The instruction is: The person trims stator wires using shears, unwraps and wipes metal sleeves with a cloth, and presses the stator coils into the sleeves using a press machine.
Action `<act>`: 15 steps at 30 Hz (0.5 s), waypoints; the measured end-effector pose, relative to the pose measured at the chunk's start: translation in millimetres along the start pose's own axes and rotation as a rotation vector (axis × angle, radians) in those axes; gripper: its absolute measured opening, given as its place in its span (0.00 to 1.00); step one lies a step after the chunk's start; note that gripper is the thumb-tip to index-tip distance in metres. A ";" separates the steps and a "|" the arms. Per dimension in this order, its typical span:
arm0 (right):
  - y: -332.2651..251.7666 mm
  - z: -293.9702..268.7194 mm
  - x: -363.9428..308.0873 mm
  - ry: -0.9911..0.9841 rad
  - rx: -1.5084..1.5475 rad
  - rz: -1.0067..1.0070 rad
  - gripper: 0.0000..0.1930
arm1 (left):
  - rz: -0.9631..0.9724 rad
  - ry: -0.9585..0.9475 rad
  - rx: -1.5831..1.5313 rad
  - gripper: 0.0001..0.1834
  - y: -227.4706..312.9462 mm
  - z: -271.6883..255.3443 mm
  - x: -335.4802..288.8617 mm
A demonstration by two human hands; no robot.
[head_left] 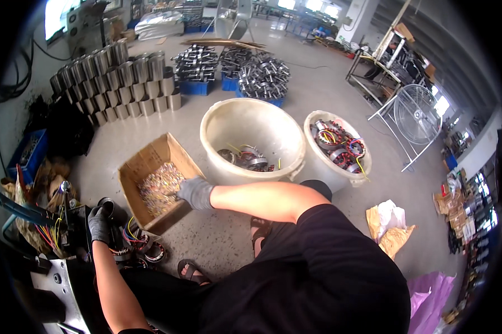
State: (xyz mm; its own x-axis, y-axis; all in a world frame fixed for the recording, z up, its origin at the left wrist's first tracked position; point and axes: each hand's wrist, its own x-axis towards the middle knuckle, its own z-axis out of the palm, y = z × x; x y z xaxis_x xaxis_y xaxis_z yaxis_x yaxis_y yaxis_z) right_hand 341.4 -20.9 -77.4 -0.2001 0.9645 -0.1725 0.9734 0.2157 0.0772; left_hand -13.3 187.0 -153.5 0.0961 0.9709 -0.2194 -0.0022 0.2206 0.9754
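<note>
My right hand, in a grey glove, reaches over the near right wall of an open cardboard box. Its fingers are drawn together at the heap of small mixed-colour pieces inside; whatever they pinch is too small to make out. At the left, my left hand, also gloved in grey, curls over a dark part at the machine, and its grip is partly hidden. Just beside it is a dark hollow cylinder. Below lie several wound motor stators with coloured leads.
A large white tub holds a few stators; a smaller tub is full of them. Metal cylinders stand stacked behind. Blue crates carry metal shafts. A floor fan and crumpled paper bag are at the right.
</note>
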 end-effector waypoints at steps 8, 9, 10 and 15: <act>54.7 -179.2 -89.4 0.332 0.250 0.125 0.15 | -0.045 -0.017 0.045 0.17 -15.2 -13.4 6.0; 67.1 -194.0 -116.1 0.370 0.297 0.170 0.15 | -0.060 -0.068 0.027 0.18 -6.9 -1.2 -0.6; 64.5 -220.3 -149.4 0.315 0.395 0.263 0.22 | -0.067 -0.075 0.035 0.18 -3.9 -0.3 -4.3; 125.9 -226.8 -284.7 0.674 0.071 0.280 0.19 | -0.135 -0.142 0.100 0.15 -13.3 -24.4 17.7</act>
State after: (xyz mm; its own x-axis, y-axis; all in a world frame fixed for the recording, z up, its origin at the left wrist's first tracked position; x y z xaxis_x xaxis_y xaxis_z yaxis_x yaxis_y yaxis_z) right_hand 495.6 -233.7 204.2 0.0544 0.8714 0.4875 0.9984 -0.0409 -0.0384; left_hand -35.9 203.5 -170.9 0.2278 0.9088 -0.3496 0.1186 0.3304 0.9363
